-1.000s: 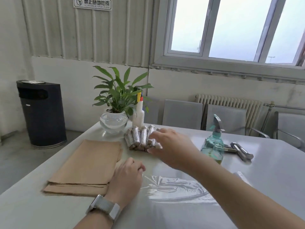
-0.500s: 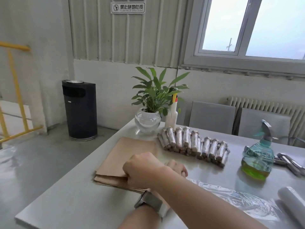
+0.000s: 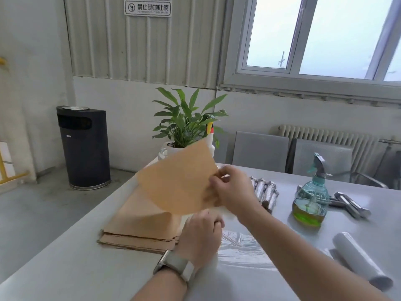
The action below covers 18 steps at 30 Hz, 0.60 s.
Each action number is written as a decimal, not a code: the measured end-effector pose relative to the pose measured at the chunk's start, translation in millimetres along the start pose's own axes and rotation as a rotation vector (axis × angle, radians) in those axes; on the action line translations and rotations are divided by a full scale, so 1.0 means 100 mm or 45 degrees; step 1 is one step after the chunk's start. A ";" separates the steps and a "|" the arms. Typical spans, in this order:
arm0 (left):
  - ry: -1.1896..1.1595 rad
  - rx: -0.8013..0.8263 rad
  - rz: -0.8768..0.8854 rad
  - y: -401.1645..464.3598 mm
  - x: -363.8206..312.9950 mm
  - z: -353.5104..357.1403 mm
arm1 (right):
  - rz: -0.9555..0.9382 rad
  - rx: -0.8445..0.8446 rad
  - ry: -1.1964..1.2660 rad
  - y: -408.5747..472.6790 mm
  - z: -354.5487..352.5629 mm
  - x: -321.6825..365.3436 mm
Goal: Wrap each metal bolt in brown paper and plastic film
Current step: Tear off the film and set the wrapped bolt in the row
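Right hand (image 3: 233, 193): pinches 1 brown paper sheet (image 3: 179, 181) by its right edge and holds it in the air above the table (image 3: 65, 268).
Left hand (image 3: 200, 237): fingers curled, resting at the right edge of the paper stack (image 3: 141, 222); whether it holds anything cannot be told.
Plastic film (image 3: 240, 248): 1 piece lies flat on the table, just right of the left hand; the film roll (image 3: 360, 259) lies near the right edge.
Bare metal bolts (image 3: 349, 206): lie on the table behind the spray bottle (image 3: 310, 198), well apart from both hands.
Wrapped bolts (image 3: 265, 192): a row lies behind the right hand, partly hidden.
Step in hand, as judged: bringing 1 sheet to the working area.
Method advised: confirm only 1 sheet came away; lay it flat and square, free of creases, before fetching a bolt.
Risk: a corner pinch lets the sheet fold or tear.
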<state>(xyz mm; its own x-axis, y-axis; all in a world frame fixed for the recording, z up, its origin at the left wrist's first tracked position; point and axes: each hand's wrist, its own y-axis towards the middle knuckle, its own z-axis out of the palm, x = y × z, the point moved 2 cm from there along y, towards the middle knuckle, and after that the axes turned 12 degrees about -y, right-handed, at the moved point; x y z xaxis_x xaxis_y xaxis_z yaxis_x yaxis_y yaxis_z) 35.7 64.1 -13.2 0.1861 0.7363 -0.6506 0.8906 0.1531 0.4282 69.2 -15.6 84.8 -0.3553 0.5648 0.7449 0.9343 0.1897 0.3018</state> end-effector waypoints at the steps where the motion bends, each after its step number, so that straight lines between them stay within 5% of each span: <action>1: -0.015 0.063 0.042 0.01 0.00 -0.02 | 0.117 -0.003 0.130 -0.04 -0.22 -0.17; 5: 0.126 0.214 0.078 -0.02 0.16 0.00 | 0.467 0.016 0.342 -0.40 -0.90 -0.89; 9: -0.047 0.110 0.160 0.02 0.15 0.02 | 0.613 -0.061 0.269 -0.76 -1.20 -1.33; 18: -0.245 0.015 0.114 0.02 0.07 0.02 | 0.452 0.012 -0.342 -0.96 -1.32 -1.55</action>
<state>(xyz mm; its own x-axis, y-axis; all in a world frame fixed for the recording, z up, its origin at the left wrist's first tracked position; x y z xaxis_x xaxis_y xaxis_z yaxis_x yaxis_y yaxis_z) 39.3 68.6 -18.3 0.3392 0.6072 -0.7185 0.8715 0.0846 0.4830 30.6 -227.6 18.5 0.0064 0.7844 0.6202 0.9977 -0.0469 0.0489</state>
